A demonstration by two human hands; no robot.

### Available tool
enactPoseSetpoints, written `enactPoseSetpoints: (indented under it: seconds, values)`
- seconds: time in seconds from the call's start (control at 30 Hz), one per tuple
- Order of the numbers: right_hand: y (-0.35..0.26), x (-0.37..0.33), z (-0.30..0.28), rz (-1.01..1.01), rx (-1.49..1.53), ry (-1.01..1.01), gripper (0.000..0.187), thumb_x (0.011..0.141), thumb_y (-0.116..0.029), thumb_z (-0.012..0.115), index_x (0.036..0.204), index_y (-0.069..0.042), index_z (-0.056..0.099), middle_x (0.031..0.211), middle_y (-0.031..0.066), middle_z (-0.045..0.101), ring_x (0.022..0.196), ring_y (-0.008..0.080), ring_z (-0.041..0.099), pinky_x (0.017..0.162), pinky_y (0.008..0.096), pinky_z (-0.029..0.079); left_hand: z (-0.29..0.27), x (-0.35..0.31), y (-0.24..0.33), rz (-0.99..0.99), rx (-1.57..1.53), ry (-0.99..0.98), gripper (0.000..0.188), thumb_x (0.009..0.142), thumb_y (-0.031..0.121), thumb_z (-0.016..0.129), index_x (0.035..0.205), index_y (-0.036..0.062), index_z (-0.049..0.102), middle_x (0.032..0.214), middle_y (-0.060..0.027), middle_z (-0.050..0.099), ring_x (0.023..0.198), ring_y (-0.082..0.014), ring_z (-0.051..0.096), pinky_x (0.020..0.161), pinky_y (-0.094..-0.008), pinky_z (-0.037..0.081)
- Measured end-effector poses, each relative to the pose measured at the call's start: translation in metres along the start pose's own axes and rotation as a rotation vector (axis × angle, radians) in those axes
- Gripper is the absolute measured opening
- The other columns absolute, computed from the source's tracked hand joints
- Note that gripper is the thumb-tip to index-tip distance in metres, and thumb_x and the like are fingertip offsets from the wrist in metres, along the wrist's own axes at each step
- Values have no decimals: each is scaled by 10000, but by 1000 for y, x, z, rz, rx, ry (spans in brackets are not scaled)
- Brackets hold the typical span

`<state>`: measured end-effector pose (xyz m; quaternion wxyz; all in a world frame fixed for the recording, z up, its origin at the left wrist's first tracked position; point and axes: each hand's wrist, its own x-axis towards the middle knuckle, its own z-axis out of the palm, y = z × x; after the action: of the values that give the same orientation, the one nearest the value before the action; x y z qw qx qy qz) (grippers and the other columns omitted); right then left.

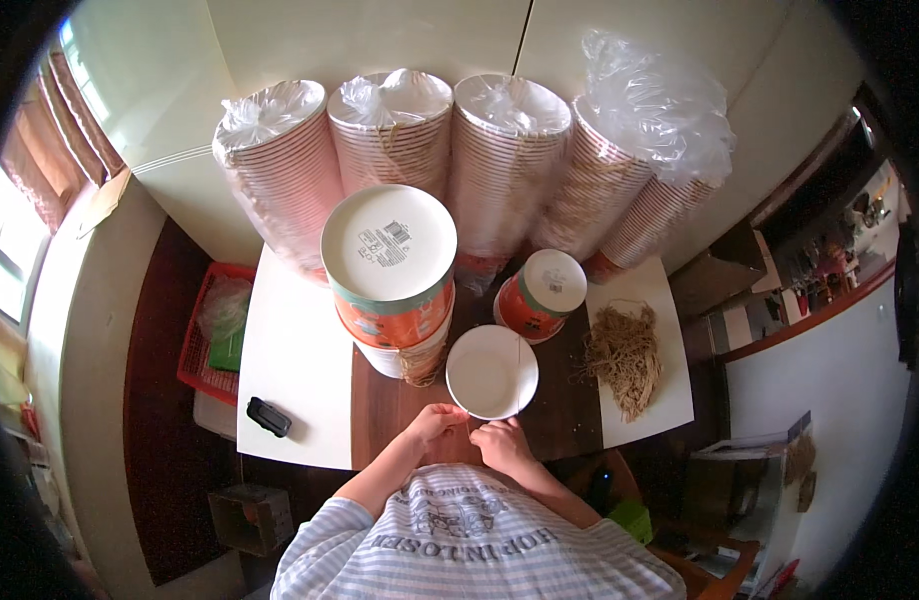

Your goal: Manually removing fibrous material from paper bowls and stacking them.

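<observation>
1. Your open, white, round paper bucket (492, 372) is on the dark brown wooden tabletop (570, 415), directly before you, its inside facing up.
2. Your left hand (439, 421) has its fingertips together at the near rim; they seem to pinch a thin tan cord (469, 427).
3. Your right hand (504, 446) is curled just beside it, below the same rim; whether its fingers are clamped on the cord, I cannot tell.
4. I judge that this cord is only partly attached: no finished knot is visible, so the fastening seems left to complete.
5. To the left, the upside-down stack of orange-printed paper buckets (395, 328) has tan cords (421, 364) hanging at its side; these look already done.
6. A loose heap of tan paper cords (625, 355) lies at right, and tall plastic-wrapped bucket stacks (510, 150) stand behind, so much probably remains.
</observation>
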<state>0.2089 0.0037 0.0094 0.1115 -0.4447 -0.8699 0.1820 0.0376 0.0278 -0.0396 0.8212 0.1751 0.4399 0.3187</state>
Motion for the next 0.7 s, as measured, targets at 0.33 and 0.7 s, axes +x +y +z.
enactPoseSetpoints:
  seconds: [0.33, 0.7]
  values:
    - [-2, 0, -3, -85, -91, -37, 116, 671, -78, 481, 677, -111, 592, 706, 20, 589, 771, 175, 551, 770, 353, 353, 11, -2, 28, 15, 187, 43, 28, 764, 95, 604, 762, 84, 629, 631, 38, 561, 512, -40, 451, 447, -181, 322]
    - [7, 5, 5, -141, -144, -49, 119, 651, -68, 484, 686, -106, 592, 699, 28, 576, 758, 186, 546, 754, 340, 377, 3, 21, 17, 121, 391, 50, 71, 733, 183, 646, 757, 116, 643, 611, 64, 539, 492, -34, 406, 444, -200, 307]
